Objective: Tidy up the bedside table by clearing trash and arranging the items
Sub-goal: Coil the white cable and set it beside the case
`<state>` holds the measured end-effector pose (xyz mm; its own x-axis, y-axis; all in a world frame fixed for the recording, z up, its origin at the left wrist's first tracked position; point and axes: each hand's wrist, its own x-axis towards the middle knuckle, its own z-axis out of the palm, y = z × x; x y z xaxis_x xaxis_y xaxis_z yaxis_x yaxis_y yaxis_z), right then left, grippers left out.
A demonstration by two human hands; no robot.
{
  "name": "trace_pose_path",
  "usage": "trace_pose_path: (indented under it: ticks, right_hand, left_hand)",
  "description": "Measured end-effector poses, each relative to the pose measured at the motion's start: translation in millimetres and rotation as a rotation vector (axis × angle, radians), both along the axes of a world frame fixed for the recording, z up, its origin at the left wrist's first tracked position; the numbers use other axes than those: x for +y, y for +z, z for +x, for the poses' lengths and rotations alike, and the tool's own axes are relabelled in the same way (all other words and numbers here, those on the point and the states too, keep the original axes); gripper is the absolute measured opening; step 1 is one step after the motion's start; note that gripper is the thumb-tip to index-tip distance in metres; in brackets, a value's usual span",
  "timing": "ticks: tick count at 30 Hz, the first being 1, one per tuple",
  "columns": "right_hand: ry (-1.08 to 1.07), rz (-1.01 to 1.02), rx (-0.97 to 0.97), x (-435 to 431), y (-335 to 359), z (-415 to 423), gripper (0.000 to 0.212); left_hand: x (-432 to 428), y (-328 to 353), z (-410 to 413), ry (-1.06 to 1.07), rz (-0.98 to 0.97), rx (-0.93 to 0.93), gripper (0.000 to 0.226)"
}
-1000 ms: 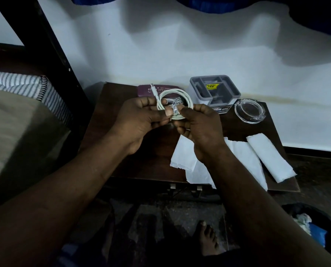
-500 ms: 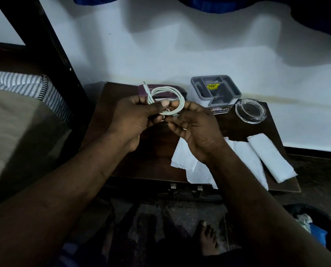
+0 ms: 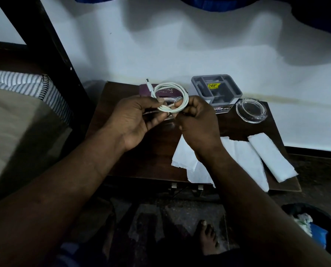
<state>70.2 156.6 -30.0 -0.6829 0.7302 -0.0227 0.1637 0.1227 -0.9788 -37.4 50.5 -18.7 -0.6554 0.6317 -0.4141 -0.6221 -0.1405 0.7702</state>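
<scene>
A coiled white charging cable [image 3: 183, 93] is held above the dark wooden bedside table [image 3: 157, 151]. My left hand [image 3: 133, 120] pinches the coil's left side, where a plug end sticks up. My right hand [image 3: 197, 120] pinches the coil's right side with curled fingers. Something small and shiny sits between the two hands, inside the coil; I cannot tell what it is. Behind the coil lies a maroon flat pack [image 3: 147, 89] with white lettering, partly hidden.
A grey compartment organiser [image 3: 216, 87] stands at the table's back, a clear glass dish [image 3: 251, 110] to its right. White tissue sheets [image 3: 243, 157] and a folded tissue [image 3: 270, 157] lie at the front right. A bed [image 3: 16, 120] stands left, a dark bin [image 3: 314, 224] lower right.
The coil has tipped flatter and shifted slightly left. My right hand turned from palm-up to knuckles-up and closed its fingers on the coil's right side. The left hand keeps its pinch.
</scene>
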Motion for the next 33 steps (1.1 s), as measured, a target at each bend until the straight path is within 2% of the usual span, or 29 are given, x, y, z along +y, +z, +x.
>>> trace_pose_path:
  ticks: [3,5,7,10,12,15,18,22,25,27,33]
  right_hand:
    - [0.028,0.009,-0.034,-0.7,1.7,-1.4,0.026]
    - [0.062,-0.146,-0.003,2.4,3.3,0.3,0.021]
    - [0.097,-0.337,0.012,5.4,6.5,5.0,0.025]
    - [0.116,-0.429,0.042,7.7,7.9,7.9,0.022]
    - [0.107,-0.4,0.057,5.6,9.0,6.3,0.016]
    - [0.044,-0.299,0.068,2.4,7.5,2.8,0.012]
    - [0.011,-0.265,0.065,-1.4,4.5,-0.3,0.011]
    - [0.067,-0.381,0.067,-5.4,5.0,-3.4,0.012]
    - [0.044,-0.391,-0.002,-7.5,1.5,-8.5,0.034]
    - [0.02,-0.348,-0.032,-8.8,-1.0,-12.0,0.042]
    - [0.038,-0.257,-0.086,-12.7,-6.8,-19.5,0.03]
  left_hand:
    - [3.0,-1.8,2.7,0.04,0.014,0.05,0.011]
    - [4.4,-4.3,2.7,0.071,-0.007,0.162,0.017]
    - [5.3,-6.2,1.3,0.092,-0.059,0.295,0.011]
    - [4.4,-7.3,-1.1,0.093,-0.096,0.295,0.026]
    - [3.5,-8.8,-1.9,0.06,-0.09,0.239,0.025]
    - [2.9,-9.9,-2.5,-0.004,-0.044,0.161,0.012]
    - [1.8,-10.6,-3.9,-0.014,0.022,0.111,0.024]
    - [-1.4,-13.9,-6.8,0.049,-0.057,0.163,0.019]
    - [-5.8,-14.8,-15.9,0.088,-0.103,0.157,0.004]
    - [-9.2,-15.9,-25.7,0.14,-0.118,0.134,0.009]
    - [-28.5,-29.9,-66.0,0.269,-0.176,0.137,0.013]
